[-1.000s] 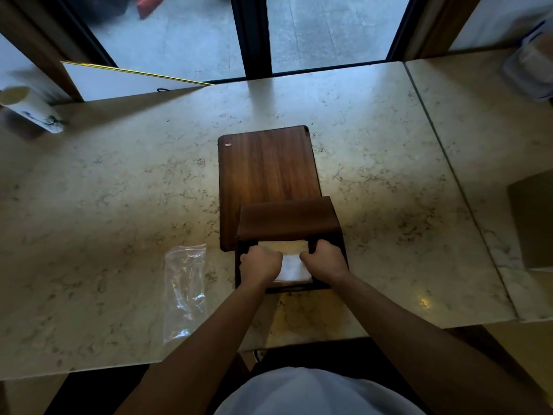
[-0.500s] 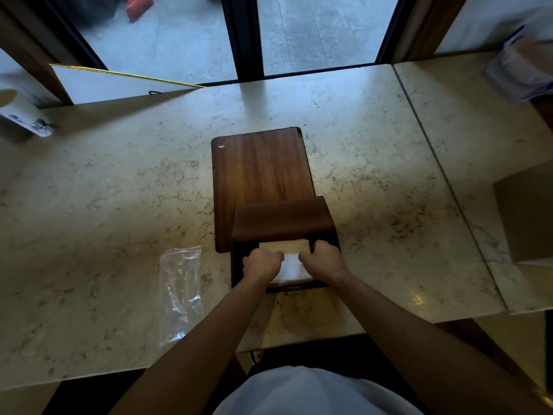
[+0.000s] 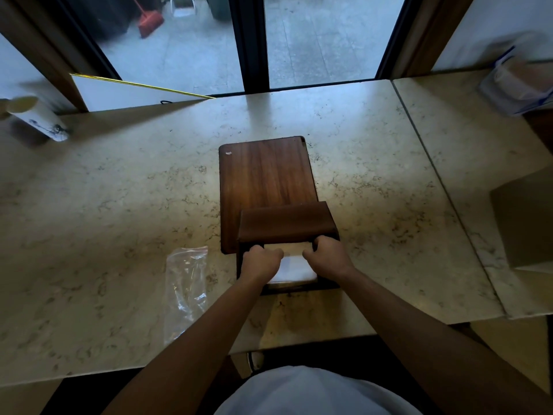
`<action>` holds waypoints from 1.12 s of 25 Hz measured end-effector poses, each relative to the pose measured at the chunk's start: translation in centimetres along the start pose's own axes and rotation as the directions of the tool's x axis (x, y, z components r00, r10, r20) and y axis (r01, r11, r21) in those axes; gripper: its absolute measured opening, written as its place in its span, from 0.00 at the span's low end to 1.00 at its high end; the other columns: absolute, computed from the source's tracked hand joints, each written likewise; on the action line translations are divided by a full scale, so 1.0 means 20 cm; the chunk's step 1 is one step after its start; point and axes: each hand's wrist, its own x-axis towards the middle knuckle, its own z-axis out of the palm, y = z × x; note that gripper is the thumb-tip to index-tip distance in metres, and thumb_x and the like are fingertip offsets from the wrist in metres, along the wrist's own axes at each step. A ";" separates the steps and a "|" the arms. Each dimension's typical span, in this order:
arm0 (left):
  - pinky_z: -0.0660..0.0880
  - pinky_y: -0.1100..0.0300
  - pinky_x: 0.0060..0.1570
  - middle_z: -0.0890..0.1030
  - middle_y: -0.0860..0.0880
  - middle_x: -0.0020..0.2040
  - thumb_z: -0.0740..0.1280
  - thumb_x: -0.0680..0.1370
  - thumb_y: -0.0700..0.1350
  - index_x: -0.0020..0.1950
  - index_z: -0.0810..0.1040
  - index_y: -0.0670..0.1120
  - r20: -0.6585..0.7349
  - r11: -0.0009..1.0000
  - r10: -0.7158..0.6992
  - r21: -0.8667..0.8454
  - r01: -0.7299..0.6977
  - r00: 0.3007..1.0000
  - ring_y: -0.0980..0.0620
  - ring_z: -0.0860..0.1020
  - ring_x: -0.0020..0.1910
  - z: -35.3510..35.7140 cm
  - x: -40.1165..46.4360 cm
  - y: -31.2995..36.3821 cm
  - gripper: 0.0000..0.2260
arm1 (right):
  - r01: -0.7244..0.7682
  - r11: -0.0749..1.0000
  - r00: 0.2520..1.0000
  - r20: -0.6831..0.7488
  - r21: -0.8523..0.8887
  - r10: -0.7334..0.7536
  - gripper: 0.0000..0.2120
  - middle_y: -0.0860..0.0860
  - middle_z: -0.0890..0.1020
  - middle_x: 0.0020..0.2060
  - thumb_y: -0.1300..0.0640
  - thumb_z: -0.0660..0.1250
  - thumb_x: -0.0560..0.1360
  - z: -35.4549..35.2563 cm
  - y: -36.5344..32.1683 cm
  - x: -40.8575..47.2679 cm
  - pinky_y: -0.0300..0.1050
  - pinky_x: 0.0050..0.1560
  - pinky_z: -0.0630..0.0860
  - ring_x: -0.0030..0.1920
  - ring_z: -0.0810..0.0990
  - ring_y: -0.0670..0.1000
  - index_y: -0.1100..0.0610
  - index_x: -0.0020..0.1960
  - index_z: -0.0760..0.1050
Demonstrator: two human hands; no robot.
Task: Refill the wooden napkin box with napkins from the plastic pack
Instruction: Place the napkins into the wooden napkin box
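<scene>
On a marble counter [image 3: 119, 205] by a glass door: one wooden box [image 3: 284, 224], one empty pack [image 3: 187, 283]. My left hand [image 3: 259, 265] and right hand [image 3: 327, 259] clench the napkins [image 3: 294, 266].

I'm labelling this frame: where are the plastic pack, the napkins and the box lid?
plastic pack [image 3: 186, 283]: head view, middle of the clear bag.
napkins [image 3: 294, 265]: head view, white top sheet between the hands.
box lid [image 3: 266, 181]: head view, centre of the flat wooden panel.

One wide-angle view only, worn on the person's head, looking forward and steeply down; the marble table [image 3: 119, 220] fills the middle, its near edge towards 6 o'clock, glass doors [image 3: 317, 40] at 12 o'clock; both forearms enter from 6 o'clock, close under the lens; edges bow outward.
</scene>
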 end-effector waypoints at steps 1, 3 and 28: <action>0.71 0.54 0.45 0.76 0.39 0.61 0.67 0.78 0.52 0.65 0.74 0.39 -0.003 0.999 0.031 -0.007 -0.031 1.000 0.45 0.76 0.51 -0.02 0.00 0.00 0.22 | 0.028 1.000 0.999 -0.016 -0.006 -0.029 0.11 0.51 0.73 0.31 0.56 0.69 0.75 -0.02 -0.01 0.00 0.43 0.30 0.66 0.35 0.75 0.53 0.59 0.37 0.72; 0.74 0.53 0.47 0.78 0.44 0.52 0.67 0.78 0.52 0.65 0.75 0.38 -0.019 0.994 0.097 -0.040 -0.098 0.995 0.48 0.76 0.48 -0.08 -0.01 0.00 0.22 | 0.066 0.998 0.997 -0.034 -0.025 -0.066 0.12 0.51 0.76 0.31 0.55 0.70 0.76 -0.05 -0.02 -0.01 0.44 0.32 0.69 0.36 0.78 0.53 0.59 0.37 0.75; 0.81 0.54 0.47 0.81 0.49 0.42 0.72 0.75 0.36 0.41 0.84 0.47 -0.168 0.926 -0.002 -0.372 -0.061 0.986 0.50 0.80 0.45 -0.37 0.20 -0.06 0.07 | -0.217 0.920 0.954 -0.129 0.326 0.271 0.19 0.59 0.84 0.56 0.63 0.75 0.73 -0.22 0.10 0.21 0.50 0.59 0.80 0.57 0.83 0.57 0.63 0.64 0.79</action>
